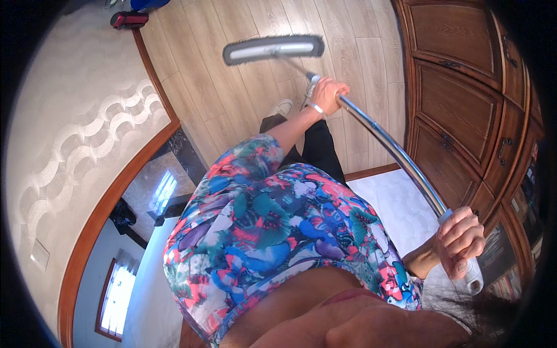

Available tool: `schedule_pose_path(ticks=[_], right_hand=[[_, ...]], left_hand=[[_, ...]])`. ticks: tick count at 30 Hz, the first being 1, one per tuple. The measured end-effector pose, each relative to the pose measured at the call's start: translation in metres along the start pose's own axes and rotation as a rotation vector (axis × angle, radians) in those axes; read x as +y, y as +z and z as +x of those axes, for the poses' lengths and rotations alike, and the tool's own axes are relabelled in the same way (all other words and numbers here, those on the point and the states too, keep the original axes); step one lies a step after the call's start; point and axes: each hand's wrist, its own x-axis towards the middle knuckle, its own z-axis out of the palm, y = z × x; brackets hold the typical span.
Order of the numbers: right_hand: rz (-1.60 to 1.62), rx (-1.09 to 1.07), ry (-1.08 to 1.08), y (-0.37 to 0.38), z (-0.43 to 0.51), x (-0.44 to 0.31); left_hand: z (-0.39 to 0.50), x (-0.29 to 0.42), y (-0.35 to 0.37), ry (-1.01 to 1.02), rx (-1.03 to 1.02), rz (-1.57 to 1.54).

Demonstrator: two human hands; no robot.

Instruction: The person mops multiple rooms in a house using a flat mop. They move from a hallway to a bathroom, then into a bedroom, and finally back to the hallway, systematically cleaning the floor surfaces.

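A flat mop head with a grey fringe (274,48) lies across the wood-look floor, in front of my shoes. Its shiny metal pole (391,145) slants from there down to the right of my body. My left hand (328,93) is closed around the lower part of the pole, near the grey joint, with a pale bracelet at the wrist. At the upper end, my right hand (461,239) grips the white plastic handle (473,278). Some of the thin rod between joint and mop head looks blurred.
Carved wooden cabinets (454,104) with dark handles stand along the right side. A patterned wall (87,130) with brown trim runs on the left, beside a doorway. A red cylindrical object (129,20) and a blue object (149,4) are at the top left.
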Motion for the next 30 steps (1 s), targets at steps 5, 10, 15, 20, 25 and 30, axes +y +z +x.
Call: schedule_pose_path(ticks=[5, 10, 15, 20, 25, 30], right_hand=[[0.269, -0.060, 0.056, -0.009, 0.022, 0.044], [0.406, -0.181, 0.108, 0.027, 0.029, 0.086], [0.463, -0.424, -0.036, 0.045, 0.038, 0.081], [0.245, -0.374, -0.178, 0.050, 0.032, 0.077], [-0.125, -0.095, -0.322, 0.053, -0.009, 0.058], [-0.306, 0.216, -0.251, 0.044, -0.047, -0.003]], left_hand=[[-0.060, -0.012, -0.032, -0.102, 0.003, 0.127], [-0.095, -0.038, -0.081, -0.281, 0.161, 0.107], [-0.074, -0.047, -0.091, -0.245, 0.366, 0.255], [0.031, -0.062, -0.092, 0.013, 0.317, 0.236], [0.128, -0.035, -0.046, 0.303, 0.020, 0.082], [0.091, 0.012, 0.008, 0.336, -0.193, 0.075]])
